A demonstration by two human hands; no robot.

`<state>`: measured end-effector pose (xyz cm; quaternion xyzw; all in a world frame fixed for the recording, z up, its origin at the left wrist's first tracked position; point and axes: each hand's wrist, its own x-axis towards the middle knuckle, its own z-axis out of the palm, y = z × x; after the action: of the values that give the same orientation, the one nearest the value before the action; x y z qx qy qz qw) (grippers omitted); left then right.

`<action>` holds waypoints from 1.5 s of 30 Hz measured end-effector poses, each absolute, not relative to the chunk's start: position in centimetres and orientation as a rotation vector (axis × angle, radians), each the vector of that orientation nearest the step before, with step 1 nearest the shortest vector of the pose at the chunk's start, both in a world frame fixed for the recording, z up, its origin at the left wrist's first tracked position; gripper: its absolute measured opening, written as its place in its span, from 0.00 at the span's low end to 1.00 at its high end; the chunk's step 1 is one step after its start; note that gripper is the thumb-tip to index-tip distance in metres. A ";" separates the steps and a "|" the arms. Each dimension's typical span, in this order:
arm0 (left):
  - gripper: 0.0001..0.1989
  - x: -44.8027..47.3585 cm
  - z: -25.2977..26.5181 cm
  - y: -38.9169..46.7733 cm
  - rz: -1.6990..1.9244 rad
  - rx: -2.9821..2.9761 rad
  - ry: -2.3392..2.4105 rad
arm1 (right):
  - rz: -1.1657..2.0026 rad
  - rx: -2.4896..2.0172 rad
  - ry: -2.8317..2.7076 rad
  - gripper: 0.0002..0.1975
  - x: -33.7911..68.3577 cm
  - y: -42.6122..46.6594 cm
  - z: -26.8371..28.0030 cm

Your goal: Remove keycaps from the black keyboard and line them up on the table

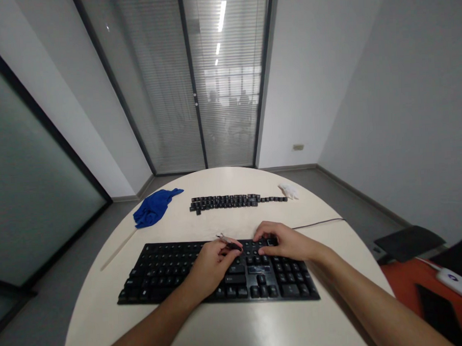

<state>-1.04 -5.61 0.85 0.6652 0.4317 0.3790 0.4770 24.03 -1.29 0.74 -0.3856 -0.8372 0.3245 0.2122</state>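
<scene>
A black full-size keyboard lies across the near part of the round table. Over its middle, my left hand is closed around a small keycap puller with thin metal wires pointing up and left. My right hand rests at the keyboard's upper right, thumb and fingers apart, touching keys near the back edge. What lies under those fingertips is partly hidden. Beyond the keyboard, several loose black keycaps stand in rows, with a single line trailing off to the right.
A blue cloth lies at the left, beside a pale thin stick. A crumpled white tissue or cloth sits at the far right. The keyboard cable runs to the right edge. An orange chair holds a white power strip.
</scene>
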 end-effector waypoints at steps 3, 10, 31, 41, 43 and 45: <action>0.08 -0.9 1.3 -5.7 0.907 1.674 1.121 | 0.860 -1.038 -2.334 0.13 23.4 -1.6 0.8; 0.09 -1.2 1.6 -5.7 0.874 1.920 1.194 | 0.805 -1.022 -2.334 0.12 22.7 -2.0 1.1; 0.09 -1.0 1.4 -6.0 0.864 1.994 1.083 | 0.717 -0.859 -2.404 0.08 21.8 -3.0 2.1; 0.09 -1.0 0.3 -5.4 0.901 1.552 1.013 | 0.627 -0.899 -2.488 0.10 20.4 -3.4 1.6; 0.11 -1.0 0.1 -5.1 0.898 1.428 1.011 | 0.609 -0.914 -2.483 0.09 20.3 -3.5 1.6; 0.12 -1.0 0.0 -4.9 0.899 1.357 1.005 | 0.588 -0.927 -2.482 0.09 20.2 -3.6 1.7</action>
<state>-1.02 -4.89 0.03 0.5795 0.4294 0.3840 0.5764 20.17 -3.55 1.67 -0.3338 -0.8938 0.2117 0.2120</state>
